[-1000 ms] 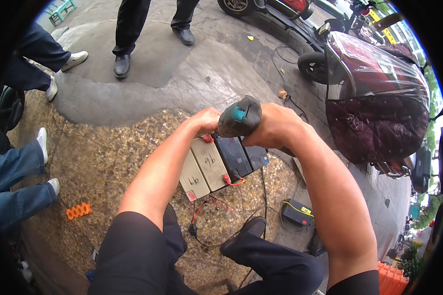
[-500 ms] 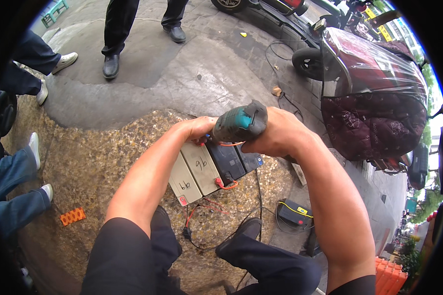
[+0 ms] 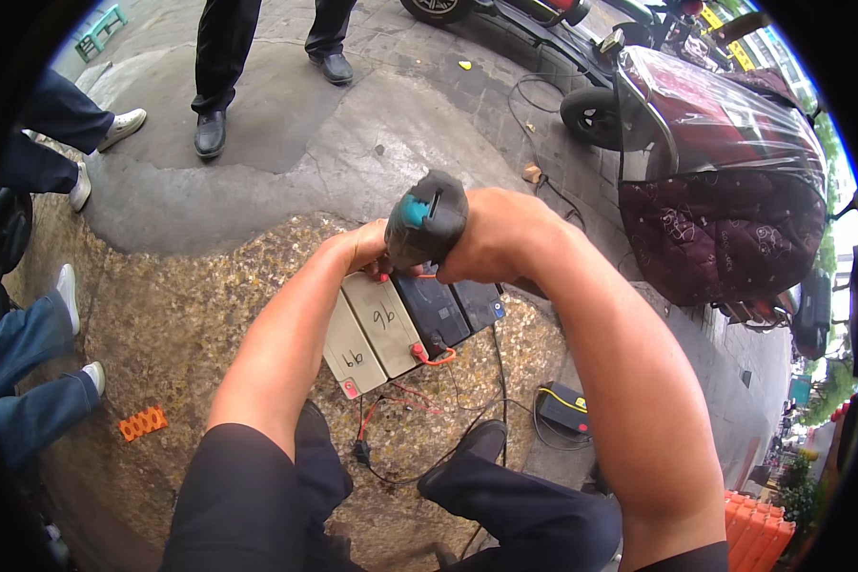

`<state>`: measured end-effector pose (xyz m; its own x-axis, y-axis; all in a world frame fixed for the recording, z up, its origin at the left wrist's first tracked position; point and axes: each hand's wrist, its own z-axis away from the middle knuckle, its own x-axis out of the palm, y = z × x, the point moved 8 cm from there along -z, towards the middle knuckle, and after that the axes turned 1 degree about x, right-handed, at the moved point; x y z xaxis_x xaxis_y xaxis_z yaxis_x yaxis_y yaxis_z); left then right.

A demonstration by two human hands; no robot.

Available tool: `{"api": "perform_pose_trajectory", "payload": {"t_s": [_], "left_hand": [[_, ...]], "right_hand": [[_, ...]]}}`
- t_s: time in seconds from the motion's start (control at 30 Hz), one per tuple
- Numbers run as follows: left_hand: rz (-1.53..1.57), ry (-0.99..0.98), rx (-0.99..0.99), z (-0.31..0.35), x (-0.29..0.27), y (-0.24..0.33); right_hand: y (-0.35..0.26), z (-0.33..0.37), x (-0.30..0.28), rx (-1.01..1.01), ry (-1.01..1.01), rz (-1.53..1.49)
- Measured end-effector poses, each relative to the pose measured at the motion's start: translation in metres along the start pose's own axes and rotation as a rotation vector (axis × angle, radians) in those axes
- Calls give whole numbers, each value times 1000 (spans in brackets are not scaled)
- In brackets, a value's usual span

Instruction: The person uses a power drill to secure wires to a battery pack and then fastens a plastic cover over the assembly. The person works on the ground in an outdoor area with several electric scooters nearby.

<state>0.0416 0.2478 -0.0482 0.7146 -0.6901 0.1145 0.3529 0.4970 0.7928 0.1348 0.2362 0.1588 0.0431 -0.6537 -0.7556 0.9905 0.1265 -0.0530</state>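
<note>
Pebbled ground (image 3: 181, 324); power tool (image 3: 424, 221), long axis pointing down; right hand (image 3: 500, 236) clasps it; left hand (image 3: 364, 250): grip unclear.

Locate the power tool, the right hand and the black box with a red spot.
Power tool (image 3: 428, 224), head view: its dark casing.
Right hand (image 3: 501, 234), head view: its back.
Black box (image 3: 558, 411), head view: its dark surface.

Black-and-teal tool (image 3: 424, 224) in the right grip (image 3: 501, 234); below it, beige batteries (image 3: 377, 319) beside black batteries (image 3: 435, 313); rightward, a pale-patterned maroon cover (image 3: 720, 238)!
</note>
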Motion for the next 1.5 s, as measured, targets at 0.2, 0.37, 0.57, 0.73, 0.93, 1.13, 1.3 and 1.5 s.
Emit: {"api": "perform_pose_trajectory", "payload": {"t_s": [0.2, 0.37, 0.57, 0.73, 0.93, 1.13, 1.3, 1.5], "left_hand": [[-33, 28, 10, -3, -2, -3], [65, 69, -11, -1, -4, -5], [60, 131, 39, 0, -4, -6], [213, 585, 92, 15, -16, -2], [527, 1086, 527, 103, 21, -7], [-33, 816, 100, 115, 198, -90], [-801, 492, -230, 94, 220, -139], [-1050, 76, -464, 104, 242, -167]], "right_hand": [[1, -5, -1, -16, 20, 23], [3, -2, 0, -29, 44, 50], [6, -7, 0, -48, 42, 69], [36, -12, 15, -43, 183, -160], [101, 70, 56, -74, 350, -540], [161, 225, 71, 141, 635, -932], [218, 323, 128, 305, 737, -1078], [282, 402, 285, 606, 822, -1344]]}}
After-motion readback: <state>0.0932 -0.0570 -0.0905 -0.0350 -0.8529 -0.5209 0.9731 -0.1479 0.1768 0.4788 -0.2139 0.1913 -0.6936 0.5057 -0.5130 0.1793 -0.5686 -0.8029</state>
